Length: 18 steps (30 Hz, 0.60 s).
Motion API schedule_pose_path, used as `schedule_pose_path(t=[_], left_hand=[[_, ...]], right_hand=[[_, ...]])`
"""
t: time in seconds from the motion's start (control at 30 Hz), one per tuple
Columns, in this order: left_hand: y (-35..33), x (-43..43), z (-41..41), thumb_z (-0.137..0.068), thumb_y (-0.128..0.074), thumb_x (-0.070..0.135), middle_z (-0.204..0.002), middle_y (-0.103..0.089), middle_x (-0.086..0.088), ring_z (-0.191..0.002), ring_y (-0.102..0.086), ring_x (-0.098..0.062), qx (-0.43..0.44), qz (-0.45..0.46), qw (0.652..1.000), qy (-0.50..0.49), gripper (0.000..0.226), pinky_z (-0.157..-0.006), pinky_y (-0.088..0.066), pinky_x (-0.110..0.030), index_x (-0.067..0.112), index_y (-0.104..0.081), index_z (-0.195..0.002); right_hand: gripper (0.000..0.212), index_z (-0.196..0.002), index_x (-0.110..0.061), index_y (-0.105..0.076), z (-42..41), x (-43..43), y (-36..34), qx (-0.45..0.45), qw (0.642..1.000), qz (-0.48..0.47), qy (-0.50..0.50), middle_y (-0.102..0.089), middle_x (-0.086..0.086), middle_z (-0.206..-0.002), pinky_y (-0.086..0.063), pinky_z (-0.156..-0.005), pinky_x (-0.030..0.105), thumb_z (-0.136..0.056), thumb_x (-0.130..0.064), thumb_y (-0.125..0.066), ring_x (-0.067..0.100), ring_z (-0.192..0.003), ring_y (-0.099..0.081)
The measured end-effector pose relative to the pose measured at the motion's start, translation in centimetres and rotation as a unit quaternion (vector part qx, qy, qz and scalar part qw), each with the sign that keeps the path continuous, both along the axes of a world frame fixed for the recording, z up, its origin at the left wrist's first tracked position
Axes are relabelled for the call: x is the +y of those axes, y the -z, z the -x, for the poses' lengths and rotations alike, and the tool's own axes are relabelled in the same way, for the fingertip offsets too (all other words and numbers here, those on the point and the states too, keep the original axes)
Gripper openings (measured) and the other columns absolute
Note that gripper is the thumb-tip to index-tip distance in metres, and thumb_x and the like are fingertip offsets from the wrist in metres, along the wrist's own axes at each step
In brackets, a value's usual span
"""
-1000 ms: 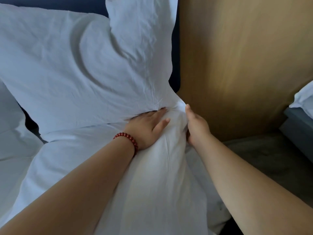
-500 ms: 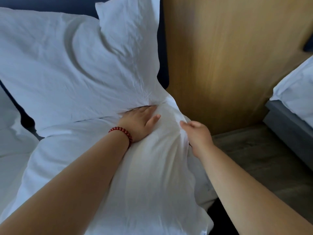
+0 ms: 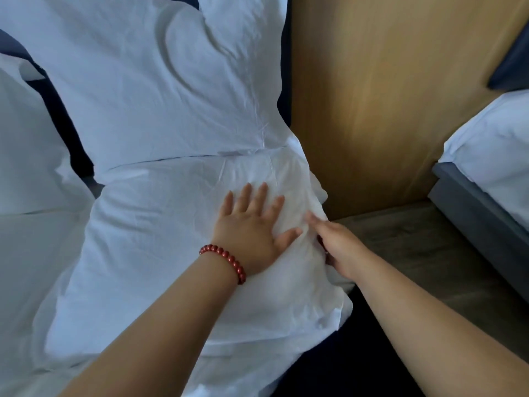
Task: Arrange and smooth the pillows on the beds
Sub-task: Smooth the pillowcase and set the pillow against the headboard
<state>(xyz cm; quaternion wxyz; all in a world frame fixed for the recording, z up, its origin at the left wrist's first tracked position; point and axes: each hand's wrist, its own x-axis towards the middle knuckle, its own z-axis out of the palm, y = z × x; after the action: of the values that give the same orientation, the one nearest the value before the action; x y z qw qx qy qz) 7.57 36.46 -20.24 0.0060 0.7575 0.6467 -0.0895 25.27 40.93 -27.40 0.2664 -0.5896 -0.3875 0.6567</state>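
Front pillow: we log a white, creased, fabric-cased front pillow lying flat on the bed. Its far edge touches the foot of the pillow behind it.
Back pillow: a white rectangular back pillow stands upright against the dark blue headboard. It has a curved dent in its face.
Left hand: the left hand lies palm down on the front pillow near its right end. The fingers are straight and spread, gripping nothing.
Right hand: the right hand is at the front pillow's right edge, thumb laid along the top of the cloth. The fingers pass out of sight under the edge, so we cannot tell whether they pinch it.
Wrist: a red bead bracelet sits on the left wrist.
Surroundings: a light wooden wall panel stands just right of both pillows, with grey floor below it. A neighbouring bed with white bedding on a grey base is at far right. A third white pillow is at the left edge.
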Motion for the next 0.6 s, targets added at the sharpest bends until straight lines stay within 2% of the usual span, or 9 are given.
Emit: schedule_pose_path(t=[0.07,0.13,0.2,0.23,0.33,0.4,0.47,0.53,0.6], left_hand=[[0.2,-1.2,-0.1,-0.085,-0.001,0.074,-0.164,0.009,-0.001,-0.150,0.011,-0.025,-0.003,-0.024,1.000,-0.004,0.080,-0.120,0.004,-0.049,0.033,0.002,-0.154],[0.6,-2.3,-0.2,-0.087,-0.003,0.072,-0.164,0.008,-0.002,-0.150,0.011,-0.025,-0.002,-0.042,0.999,-0.004,0.079,-0.120,0.004,-0.049,0.032,0.001,-0.155],[1.1,-3.3,-0.3,-0.089,-0.004,0.071,-0.164,0.008,-0.004,-0.150,0.011,-0.027,0.001,-0.056,0.998,-0.003,0.077,-0.120,0.004,-0.050,0.031,0.000,-0.155],[1.3,-3.7,-0.4,-0.089,-0.004,0.071,-0.164,0.008,-0.005,-0.150,0.011,-0.027,0.003,-0.061,0.998,-0.002,0.077,-0.120,0.003,-0.051,0.031,0.000,-0.155],[2.0,-4.9,-0.7,-0.089,-0.003,0.069,-0.164,0.006,-0.007,-0.150,0.010,-0.030,0.005,-0.079,0.997,0.004,0.077,-0.120,0.002,-0.052,0.029,-0.001,-0.155],[2.5,-5.6,-0.9,-0.091,-0.002,0.069,-0.164,0.004,-0.009,-0.150,0.007,-0.031,0.008,-0.096,0.995,0.006,0.077,-0.120,0.000,-0.052,0.027,-0.002,-0.155],[2.9,-6.5,-1.0,-0.090,-0.002,0.068,-0.164,-0.002,-0.009,-0.150,0.002,-0.032,0.007,-0.116,0.993,0.005,0.077,-0.120,-0.003,-0.052,0.026,-0.006,-0.155],[3.4,-7.3,-0.9,-0.090,-0.004,0.067,-0.163,-0.012,-0.010,-0.150,-0.007,-0.031,-0.010,-0.140,0.990,0.004,0.078,-0.120,-0.007,-0.051,0.025,-0.017,-0.155],[3.7,-8.4,-1.0,-0.091,-0.013,0.064,-0.159,-0.028,-0.010,-0.148,-0.021,-0.030,-0.068,-0.194,0.979,0.008,0.075,-0.119,-0.015,-0.048,0.022,-0.035,-0.150]], right_hand=[[0.031,-0.100,-0.025,-0.067,-0.8,-1.6,0.4,-0.015,1.000,-0.006,-0.022,-0.072,0.002,-0.103,-0.055,-0.091,0.046,-0.082,-0.049,-0.074,0.025,-0.099,-0.067],[0.023,-0.099,-0.019,-0.071,-2.0,-2.5,0.4,-0.020,0.997,-0.050,0.060,-0.074,0.006,-0.103,-0.056,-0.092,0.050,-0.084,-0.035,-0.076,0.028,-0.098,-0.069],[0.018,-0.097,-0.018,-0.070,-2.8,-3.4,0.5,-0.022,0.989,-0.068,0.129,-0.073,0.007,-0.105,-0.056,-0.092,0.049,-0.090,-0.034,-0.070,0.028,-0.100,-0.068],[0.019,-0.097,-0.021,-0.068,-2.9,-4.0,0.6,-0.017,0.990,-0.058,0.129,-0.071,0.006,-0.107,-0.056,-0.092,0.047,-0.091,-0.039,-0.068,0.027,-0.101,-0.067],[0.038,-0.105,-0.020,-0.068,-2.3,-6.5,0.7,0.006,1.000,0.008,0.011,-0.075,0.003,-0.104,-0.057,-0.087,0.041,-0.082,-0.049,-0.073,0.026,-0.097,-0.071],[0.035,-0.106,-0.012,-0.070,-2.5,-7.8,0.4,-0.010,0.999,-0.007,-0.044,-0.078,0.005,-0.096,-0.059,-0.078,0.036,-0.080,-0.034,-0.079,0.024,-0.090,-0.074],[0.026,-0.099,-0.006,-0.071,-3.3,-8.2,0.5,-0.046,0.998,-0.047,0.014,-0.077,0.011,-0.096,-0.058,-0.080,0.040,-0.081,-0.023,-0.081,0.029,-0.091,-0.073],[0.023,-0.090,-0.007,-0.070,-4.2,-8.5,0.8,-0.075,0.988,-0.072,0.113,-0.074,0.014,-0.098,-0.056,-0.085,0.044,-0.082,-0.026,-0.080,0.034,-0.094,-0.070],[0.027,-0.094,-0.011,-0.071,-4.6,-9.1,0.8,-0.054,0.984,-0.061,0.156,-0.074,0.011,-0.101,-0.056,-0.089,0.046,-0.081,-0.032,-0.080,0.031,-0.095,-0.070]])
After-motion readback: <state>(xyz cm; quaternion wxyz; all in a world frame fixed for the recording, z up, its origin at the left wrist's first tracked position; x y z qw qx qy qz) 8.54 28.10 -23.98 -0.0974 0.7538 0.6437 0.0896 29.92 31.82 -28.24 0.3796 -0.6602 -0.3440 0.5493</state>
